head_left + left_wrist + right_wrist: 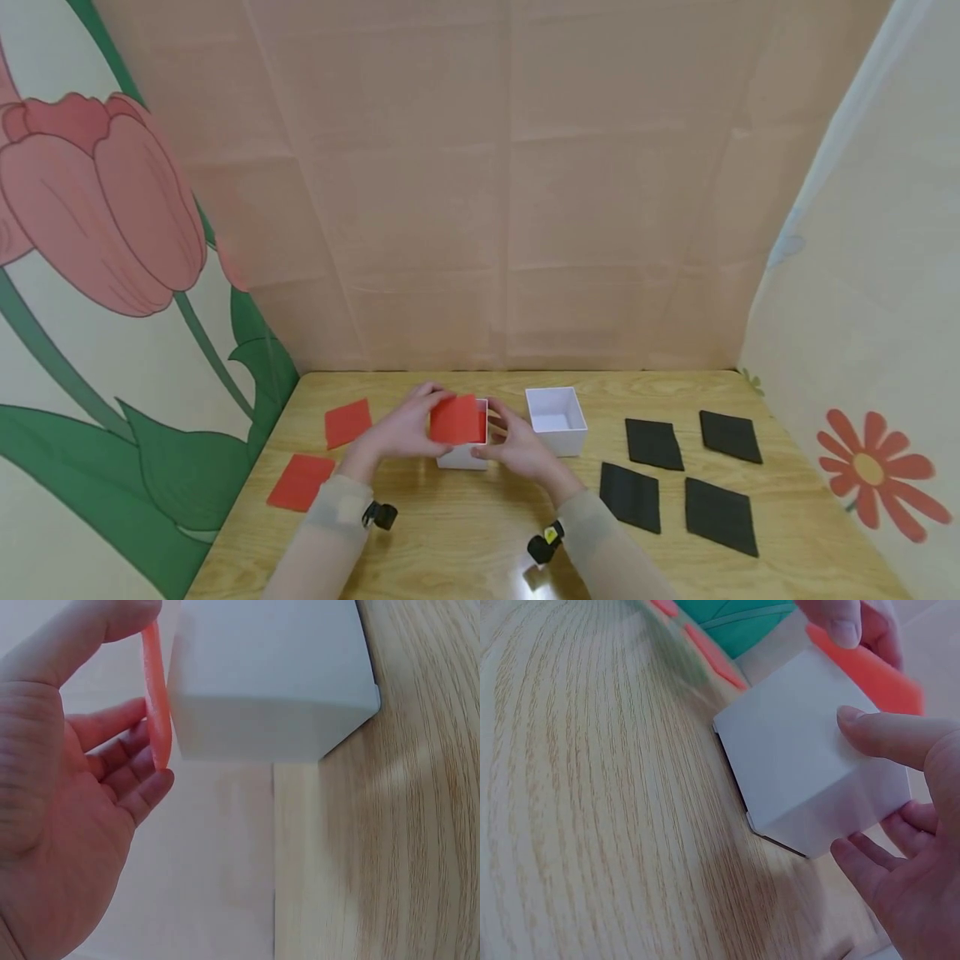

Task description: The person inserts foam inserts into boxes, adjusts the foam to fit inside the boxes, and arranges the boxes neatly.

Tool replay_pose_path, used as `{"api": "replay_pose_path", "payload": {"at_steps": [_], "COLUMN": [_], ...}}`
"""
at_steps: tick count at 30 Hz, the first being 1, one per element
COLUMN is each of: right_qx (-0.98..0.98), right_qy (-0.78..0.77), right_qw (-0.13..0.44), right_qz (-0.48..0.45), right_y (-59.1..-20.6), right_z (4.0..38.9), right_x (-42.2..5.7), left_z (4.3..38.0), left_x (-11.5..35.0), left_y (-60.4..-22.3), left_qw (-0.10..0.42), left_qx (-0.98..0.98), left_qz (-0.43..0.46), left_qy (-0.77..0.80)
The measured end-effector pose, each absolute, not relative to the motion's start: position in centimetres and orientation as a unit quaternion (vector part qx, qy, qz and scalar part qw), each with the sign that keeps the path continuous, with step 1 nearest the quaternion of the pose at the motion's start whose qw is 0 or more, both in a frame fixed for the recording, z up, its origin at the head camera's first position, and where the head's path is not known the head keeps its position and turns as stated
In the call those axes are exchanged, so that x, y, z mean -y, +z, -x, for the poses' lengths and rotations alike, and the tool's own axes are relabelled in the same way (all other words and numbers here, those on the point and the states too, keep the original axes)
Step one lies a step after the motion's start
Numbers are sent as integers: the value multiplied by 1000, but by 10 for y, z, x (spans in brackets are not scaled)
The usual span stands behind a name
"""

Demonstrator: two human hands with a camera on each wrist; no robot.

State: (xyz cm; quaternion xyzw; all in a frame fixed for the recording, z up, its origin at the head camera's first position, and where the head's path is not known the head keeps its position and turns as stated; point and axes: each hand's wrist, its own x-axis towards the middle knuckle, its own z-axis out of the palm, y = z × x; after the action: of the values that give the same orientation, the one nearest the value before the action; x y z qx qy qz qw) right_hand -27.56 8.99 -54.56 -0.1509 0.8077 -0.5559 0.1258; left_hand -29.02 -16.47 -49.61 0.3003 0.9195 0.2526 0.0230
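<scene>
In the head view my left hand [408, 427] pinches a thin red square sheet [453, 419] over the opening of a white box [463, 458]. More red shows inside that box, just right of the sheet. The left wrist view has the sheet [156, 705] edge-on between thumb and fingers, close beside the box wall [255, 724]. My right hand [519, 446] grips the same box, its thumb on the front face and the other fingers along the right side, as the right wrist view shows. The box's base sits on the wooden table.
A second white box [557, 421], open at the top, stands to the right. Two red squares, one farther back [348, 423] and one nearer [301, 483], lie on the left. Several black squares [722, 515] are spread over the table's right side. A cloth backdrop [495, 208] hangs behind.
</scene>
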Motion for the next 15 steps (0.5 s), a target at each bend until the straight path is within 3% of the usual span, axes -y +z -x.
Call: {"api": "replay_pose_path", "payload": {"at_steps": [15], "right_qx": [-800], "right_qy": [-564], "right_qw": [116], "right_qz": [166], "right_y": [-548], "right_z": [279], "right_x": [-91], "left_z": [300], "left_x": [155], "left_y": [-488], "left_qw": [48], "left_qx": [-917], "left_qz": [-311], "left_qy": [246]}}
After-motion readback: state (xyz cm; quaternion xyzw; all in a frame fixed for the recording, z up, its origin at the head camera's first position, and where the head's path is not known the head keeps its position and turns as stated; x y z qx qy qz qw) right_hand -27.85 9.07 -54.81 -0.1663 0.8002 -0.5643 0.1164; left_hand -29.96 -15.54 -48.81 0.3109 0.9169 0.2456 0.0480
